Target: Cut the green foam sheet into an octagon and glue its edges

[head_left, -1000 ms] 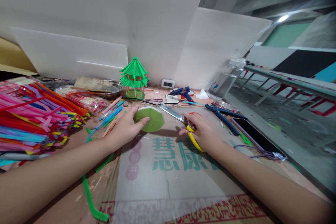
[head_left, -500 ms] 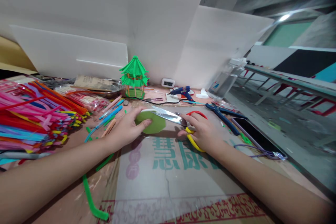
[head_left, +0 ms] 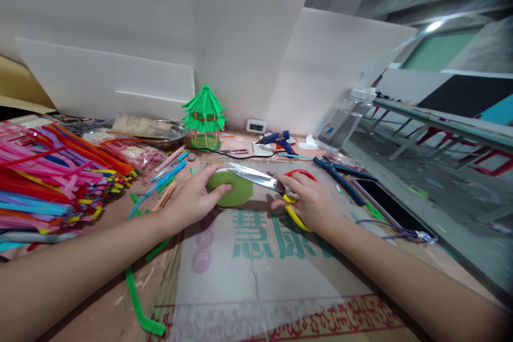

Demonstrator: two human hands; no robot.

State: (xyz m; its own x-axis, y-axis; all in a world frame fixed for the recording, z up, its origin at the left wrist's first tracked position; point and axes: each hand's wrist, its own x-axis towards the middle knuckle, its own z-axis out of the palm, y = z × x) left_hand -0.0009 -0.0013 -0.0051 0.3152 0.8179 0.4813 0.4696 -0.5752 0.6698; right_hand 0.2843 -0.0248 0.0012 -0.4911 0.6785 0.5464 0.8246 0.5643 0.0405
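A flat, roughly round green piece (head_left: 236, 191) with a pale upper edge is pinched between the thumb and fingers of my left hand (head_left: 196, 191). My right hand (head_left: 311, 202) grips scissors (head_left: 258, 177) with red and yellow handles. Their blades point left and lie along the top edge of the green piece; whether they bite into it I cannot tell. Behind my left hand stands a small green pagoda model (head_left: 205, 115) with tiered roofs. Both hands are above a printed cardboard sheet (head_left: 264, 278).
Bundles of coloured pipe cleaners (head_left: 52, 176) crowd the left side. At the back are a small digital clock (head_left: 256, 126) and a blue glue gun (head_left: 276, 141). Pliers (head_left: 336, 179), a phone (head_left: 390, 206) and a clear bottle (head_left: 347, 120) stand or lie at the right.
The scissor blades look slightly more closed against the green piece's top edge. Both hands keep almost the same place and grip.
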